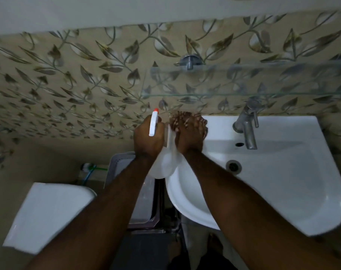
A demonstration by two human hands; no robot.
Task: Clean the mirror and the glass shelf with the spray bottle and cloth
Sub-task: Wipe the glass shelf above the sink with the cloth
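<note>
My left hand [148,139] grips a translucent white spray bottle [164,162] by its neck, the white trigger head with a red nozzle [153,121] pointing up toward the wall. My right hand [189,136] is bunched around a brown-and-white patterned cloth [182,118], right beside the bottle, at the left rim of the sink. The glass shelf [243,80] is fixed to the leaf-patterned tile wall above both hands, held by a chrome bracket [190,61]. The mirror is not clearly in view.
A white washbasin [282,182] with a chrome tap [247,125] lies below and to the right. A white toilet cistern lid [47,215] sits at lower left. A dark bin with a grey lid [144,201] stands between them.
</note>
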